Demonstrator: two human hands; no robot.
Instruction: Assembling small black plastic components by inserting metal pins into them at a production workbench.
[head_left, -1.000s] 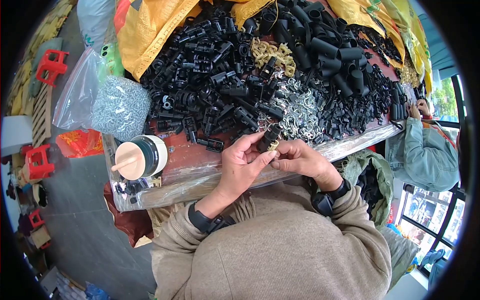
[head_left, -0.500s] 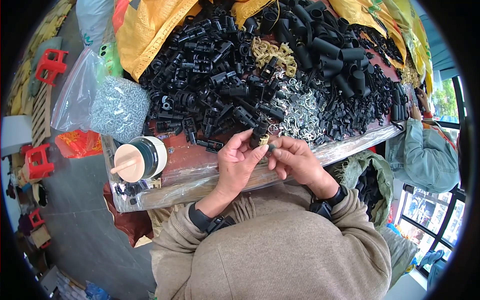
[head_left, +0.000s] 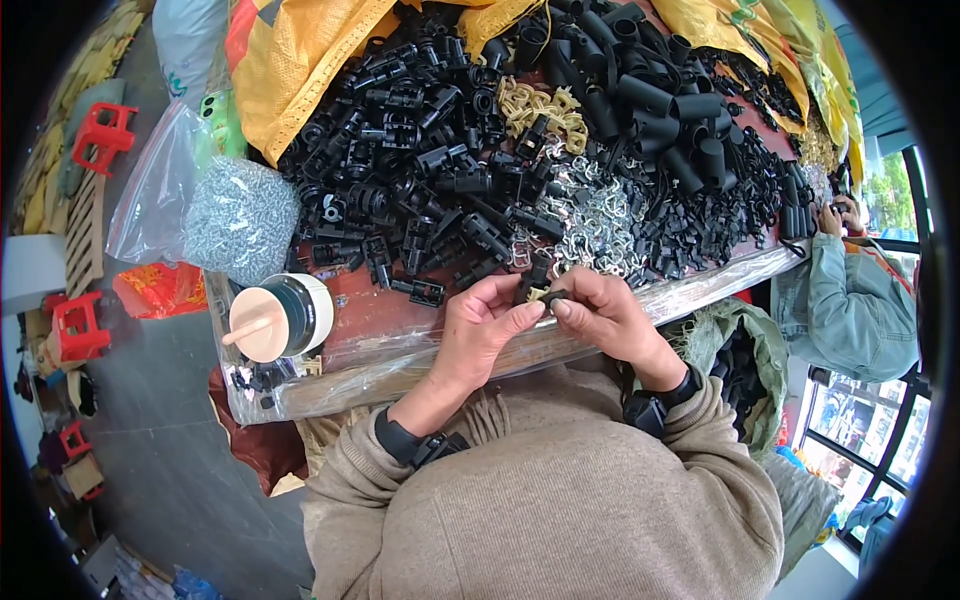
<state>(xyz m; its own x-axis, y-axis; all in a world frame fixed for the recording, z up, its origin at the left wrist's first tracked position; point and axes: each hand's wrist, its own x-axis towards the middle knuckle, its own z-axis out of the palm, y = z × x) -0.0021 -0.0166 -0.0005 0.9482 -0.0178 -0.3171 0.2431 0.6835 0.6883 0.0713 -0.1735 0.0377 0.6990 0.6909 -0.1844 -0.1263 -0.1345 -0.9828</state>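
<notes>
My left hand (head_left: 478, 335) is closed on a black plastic housing (head_left: 539, 268), held above the table's near edge. A cream plastic clip (head_left: 537, 294) shows at the housing's lower end. From the other side my right hand (head_left: 612, 325) pinches a small black piece (head_left: 556, 298) between thumb and forefinger, up against the clip. Fingers hide how the pieces meet. Just beyond lie a heap of black housings (head_left: 420, 170), a pile of shiny metal clips (head_left: 600, 215) and a cluster of cream clips (head_left: 545, 108).
Black tubes (head_left: 650, 95) and small black pieces (head_left: 690, 225) are heaped at the right. On the left stand a jar with a wooden lid (head_left: 265, 325) and a bag of small metal parts (head_left: 240, 215). A co-worker's sleeve (head_left: 850, 310) is at far right.
The black housing has turned more upright in my left hand. My right hand has shifted slightly, bringing the small black piece against the cream clip.
</notes>
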